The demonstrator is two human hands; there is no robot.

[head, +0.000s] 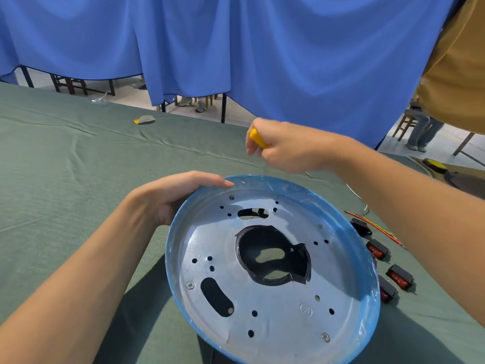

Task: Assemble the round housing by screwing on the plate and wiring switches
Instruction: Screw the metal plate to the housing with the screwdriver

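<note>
The round housing (183, 222), wrapped in blue film, sits tilted toward me at the near edge of the table. Inside it lies the silver metal plate (275, 306) with several holes and screws. My left hand (168, 198) grips the housing's far left rim, fingers curled over the edge. My right hand (286, 145) is raised beyond the housing's far rim and grips the yellow handle of a screwdriver (256, 138); its shaft is hidden. Several black and red rocker switches (400, 277) lie to the right of the housing, with red and yellow wires (378, 228) beside them.
A green cloth (65, 179) covers the table. A small grey and yellow scrap (144, 119) lies far back. Dark objects with a yellow tape roll (437, 164) sit at the right edge. Blue curtains (236, 48) hang behind; a person in tan (456, 61) stands at the right.
</note>
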